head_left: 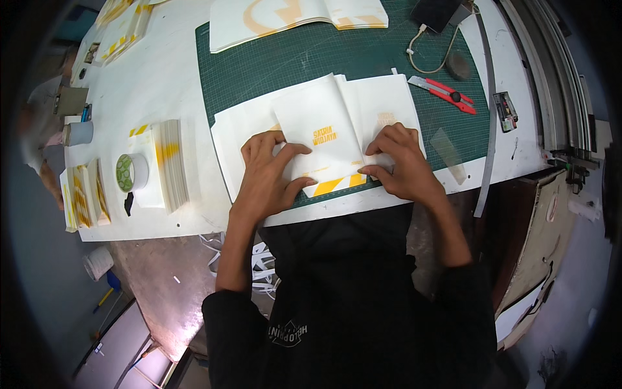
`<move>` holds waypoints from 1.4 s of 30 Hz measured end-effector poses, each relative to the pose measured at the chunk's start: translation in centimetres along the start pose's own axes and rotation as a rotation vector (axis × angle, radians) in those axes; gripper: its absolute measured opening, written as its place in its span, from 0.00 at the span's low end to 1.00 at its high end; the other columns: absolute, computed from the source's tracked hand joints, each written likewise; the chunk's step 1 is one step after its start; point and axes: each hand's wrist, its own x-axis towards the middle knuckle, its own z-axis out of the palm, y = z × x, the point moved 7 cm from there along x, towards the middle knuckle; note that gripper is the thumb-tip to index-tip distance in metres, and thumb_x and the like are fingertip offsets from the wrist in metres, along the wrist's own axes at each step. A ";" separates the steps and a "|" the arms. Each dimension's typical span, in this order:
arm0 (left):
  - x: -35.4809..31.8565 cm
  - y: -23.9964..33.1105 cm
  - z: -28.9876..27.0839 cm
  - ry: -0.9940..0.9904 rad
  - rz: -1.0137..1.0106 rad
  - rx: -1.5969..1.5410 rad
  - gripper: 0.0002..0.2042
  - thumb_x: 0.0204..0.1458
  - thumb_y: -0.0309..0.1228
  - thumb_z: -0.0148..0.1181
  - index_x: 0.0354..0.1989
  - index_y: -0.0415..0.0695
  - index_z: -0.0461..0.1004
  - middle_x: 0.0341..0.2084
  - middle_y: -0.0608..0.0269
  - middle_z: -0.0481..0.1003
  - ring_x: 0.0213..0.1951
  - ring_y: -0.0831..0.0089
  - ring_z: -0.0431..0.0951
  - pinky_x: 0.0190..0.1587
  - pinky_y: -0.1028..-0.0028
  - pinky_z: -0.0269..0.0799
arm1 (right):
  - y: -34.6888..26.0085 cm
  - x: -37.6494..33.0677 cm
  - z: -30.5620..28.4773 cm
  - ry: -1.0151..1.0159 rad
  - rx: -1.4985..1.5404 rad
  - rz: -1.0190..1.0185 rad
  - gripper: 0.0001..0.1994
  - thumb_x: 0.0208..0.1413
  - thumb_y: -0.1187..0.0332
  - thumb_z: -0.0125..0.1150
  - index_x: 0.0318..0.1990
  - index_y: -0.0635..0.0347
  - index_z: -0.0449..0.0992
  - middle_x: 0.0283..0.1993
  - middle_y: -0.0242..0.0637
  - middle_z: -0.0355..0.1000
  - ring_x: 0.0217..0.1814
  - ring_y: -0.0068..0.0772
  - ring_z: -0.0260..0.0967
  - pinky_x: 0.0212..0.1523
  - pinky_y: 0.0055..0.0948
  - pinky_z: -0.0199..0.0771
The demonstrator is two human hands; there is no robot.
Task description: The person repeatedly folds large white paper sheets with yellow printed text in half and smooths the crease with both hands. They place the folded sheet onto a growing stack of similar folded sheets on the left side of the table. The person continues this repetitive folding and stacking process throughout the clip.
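Note:
A white printed sheet point(334, 159) with yellow lettering and a yellow-striped lower edge lies before me, on top of other white printed sheets point(243, 120) fanned out to both sides. My left hand point(269, 172) is at its left edge, thumb and forefinger curled against the paper. At the opposite edge, my right hand point(403, 165) grips the paper with thumb and bent fingers, low down. The sheets rest on a green cutting mat point(272, 68) near the table's front edge. Parts of the edges are hidden under my fingers.
Right of the sheets lie a red cutter knife point(447, 94), a clear plastic strip point(448, 155) and a long metal ruler point(487, 129). A tape roll point(139, 172) sits beside stacked printed booklets point(172, 162) on the left. Open printed pages point(291, 16) lie beyond. Another person point(48, 110) is at far left.

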 end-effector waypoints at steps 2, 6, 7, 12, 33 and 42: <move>0.1 -0.1 0.0 -0.027 -0.018 -0.003 0.28 0.42 0.39 0.83 0.53 0.52 0.80 0.55 0.49 0.68 0.63 0.48 0.62 0.69 0.54 0.54 | 0.5 0.1 0.2 -0.026 0.029 0.048 0.13 0.51 0.65 0.80 0.39 0.57 0.82 0.45 0.39 0.76 0.55 0.40 0.68 0.62 0.46 0.57; 0.3 -0.3 0.3 -0.078 -0.054 -0.045 0.29 0.42 0.38 0.83 0.55 0.50 0.78 0.57 0.48 0.67 0.65 0.48 0.61 0.70 0.53 0.53 | 1.6 3.6 -0.7 0.014 -0.043 0.109 0.16 0.46 0.61 0.83 0.38 0.55 0.81 0.42 0.37 0.76 0.53 0.38 0.69 0.60 0.45 0.57; 0.2 -0.3 0.4 -0.081 -0.068 -0.052 0.30 0.43 0.37 0.83 0.55 0.50 0.78 0.57 0.48 0.67 0.65 0.48 0.61 0.70 0.53 0.53 | 2.1 5.1 -0.9 0.031 -0.042 0.096 0.17 0.45 0.60 0.84 0.38 0.55 0.81 0.41 0.36 0.76 0.52 0.38 0.70 0.59 0.45 0.57; 0.4 -0.2 0.2 -0.105 -0.055 -0.026 0.32 0.42 0.37 0.84 0.58 0.51 0.76 0.61 0.47 0.65 0.66 0.46 0.60 0.69 0.53 0.61 | 3.7 12.2 -1.9 0.095 -0.082 0.090 0.23 0.36 0.56 0.88 0.35 0.55 0.80 0.36 0.31 0.77 0.44 0.33 0.71 0.54 0.39 0.59; 0.6 0.4 -1.1 -0.036 -0.114 0.084 0.41 0.38 0.38 0.86 0.66 0.50 0.75 0.75 0.42 0.51 0.72 0.41 0.55 0.73 0.48 0.56 | 10.6 -10.6 -8.5 0.458 -0.264 0.530 0.19 0.53 0.62 0.80 0.41 0.65 0.76 0.41 0.44 0.72 0.48 0.49 0.71 0.53 0.46 0.69; 0.8 -0.5 -0.5 0.003 0.003 0.077 0.43 0.37 0.44 0.86 0.67 0.50 0.75 0.79 0.43 0.50 0.80 0.44 0.45 0.79 0.40 0.32 | 9.4 -11.4 -7.5 0.618 -0.448 0.438 0.19 0.57 0.64 0.78 0.41 0.65 0.72 0.38 0.47 0.70 0.41 0.48 0.69 0.44 0.44 0.71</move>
